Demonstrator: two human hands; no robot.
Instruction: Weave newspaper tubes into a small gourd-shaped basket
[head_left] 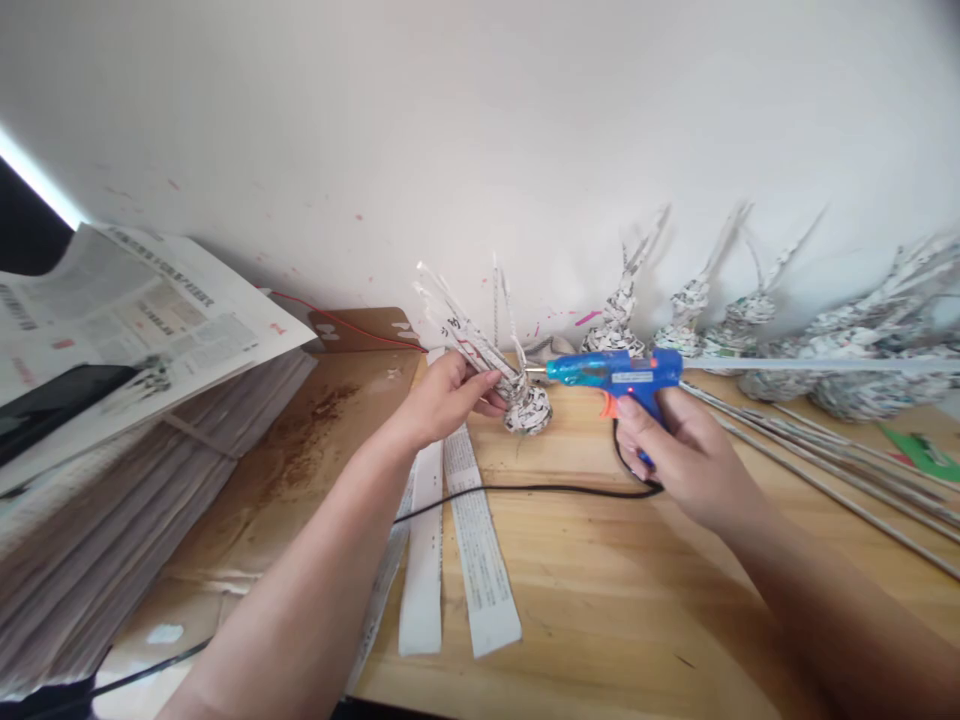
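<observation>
My left hand (454,395) pinches a small woven newspaper figure (528,410) around its narrow neck, with several rolled paper strands sticking up from it. A blue hot glue gun (611,370) with an orange trigger is gripped in my right hand (671,440). Its metal nozzle points left and meets, or nearly meets, the figure's neck; I cannot tell whether they touch. A white glue stick (817,365) juts from the back of the gun toward the right. The gun's black cord (525,488) runs left across the table and under my left forearm.
Printed paper strips (480,560) lie below the figure. At left rises a tall newspaper stack (150,480) with a dark phone (67,400) on top. Several woven paper figures (686,310) stand along the wall, rolled paper sticks (825,460) at right. Cardboard (292,480) covers the table's left part.
</observation>
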